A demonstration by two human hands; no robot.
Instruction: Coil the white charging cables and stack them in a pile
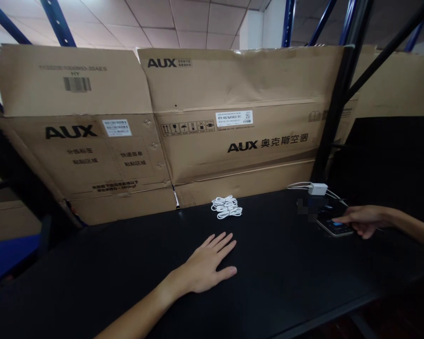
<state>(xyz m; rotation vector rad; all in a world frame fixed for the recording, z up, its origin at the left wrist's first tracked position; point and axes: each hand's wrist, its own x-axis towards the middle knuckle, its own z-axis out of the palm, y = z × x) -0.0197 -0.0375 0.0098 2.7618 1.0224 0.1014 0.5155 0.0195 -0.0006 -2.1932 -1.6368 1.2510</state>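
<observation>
**Right hand (pixel 363 221) at a smartphone (pixel 335 228) before flattened AUX cartons (pixel 233 141)**

Its fingers lie open across the phone, long axis running sideways on the black table (pixel 275 268). The left hand (pixel 208 263) rests flat and empty near a white cable bundle (pixel 226 207). The cardboard reads "AUX 奥克斯空调".

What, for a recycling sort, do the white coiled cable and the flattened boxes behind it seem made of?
The bundled white coiled cable seems sheathed in smooth white plastic or rubber, since it bends in soft loops with a slight sheen; its core is hidden. The flattened tan AUX cartons look like matte cardboard, with creased folds and printed labels.
</observation>
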